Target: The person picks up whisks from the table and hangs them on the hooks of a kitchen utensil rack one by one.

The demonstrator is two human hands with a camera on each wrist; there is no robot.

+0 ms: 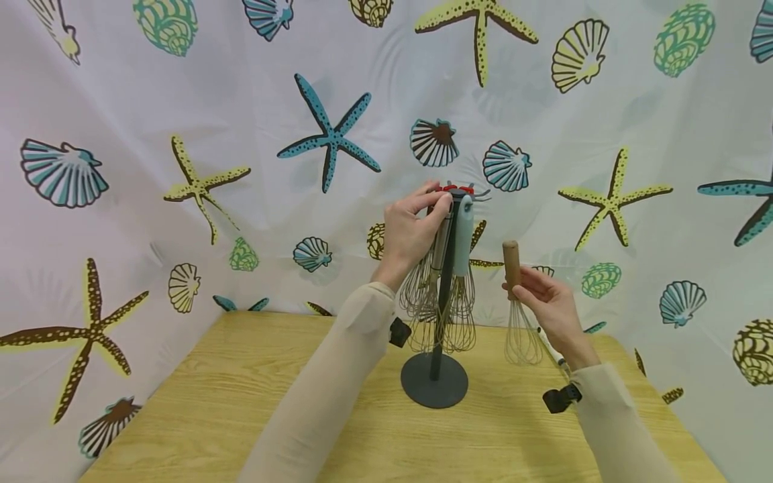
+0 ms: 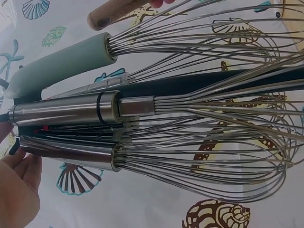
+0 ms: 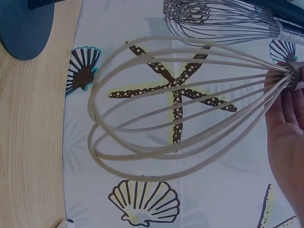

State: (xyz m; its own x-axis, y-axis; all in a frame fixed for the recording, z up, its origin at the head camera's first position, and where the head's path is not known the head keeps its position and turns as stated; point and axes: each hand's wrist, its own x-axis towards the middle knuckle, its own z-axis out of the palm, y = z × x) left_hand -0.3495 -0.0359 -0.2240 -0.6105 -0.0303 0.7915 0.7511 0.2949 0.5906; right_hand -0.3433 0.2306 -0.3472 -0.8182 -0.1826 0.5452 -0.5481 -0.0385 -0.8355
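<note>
A dark whisk stand (image 1: 434, 380) rises from a round base, with several whisks hanging around its hooked top. Among them are a pale green-handled whisk (image 1: 463, 236) and steel-handled whisks (image 2: 66, 110). My left hand (image 1: 412, 225) pinches the top of the stand near the hooks; part of its hold is hidden by handles in the left wrist view. To the right of the stand, my right hand (image 1: 552, 308) holds a wooden-handled whisk (image 1: 511, 263) upright, handle up. Its wire loops (image 3: 142, 156), pale and wide, fill the right wrist view, apart from the hanging whisks.
The stand is on a light wooden table (image 1: 272, 396). Behind my right hand lies a slim whitish item (image 1: 552, 350), partly hidden. A white curtain (image 1: 253, 100) printed with starfish and shells encloses the back and sides. Red pieces (image 1: 461, 190) show at the stand's top.
</note>
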